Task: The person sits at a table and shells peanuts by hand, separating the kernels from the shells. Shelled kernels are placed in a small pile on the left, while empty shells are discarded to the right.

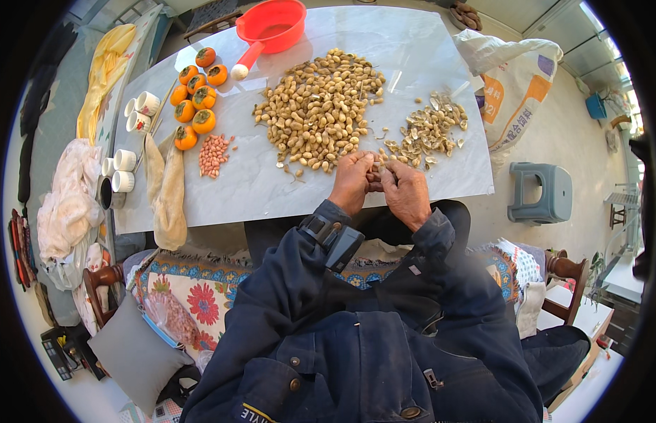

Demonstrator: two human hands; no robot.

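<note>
My left hand (351, 181) and my right hand (407, 191) meet at the near edge of the table. Their fingertips pinch a peanut (381, 165), mostly hidden by the fingers. Just beyond the left hand spreads a large heap of unshelled peanuts (320, 108). To the right, close to the right hand, lies a pile of broken peanut shells (433, 127). A small group of shelled pink peanut kernels (214, 155) sits on the tabletop, left of the big heap.
Several persimmons (203, 98) and a red plastic ladle (272, 26) stand on the marble-patterned table (238, 195). White cups (124, 159) and a beige cloth (167, 193) lie along its left side. A woven sack (518, 90) and a grey plastic stool (542, 193) are on the right.
</note>
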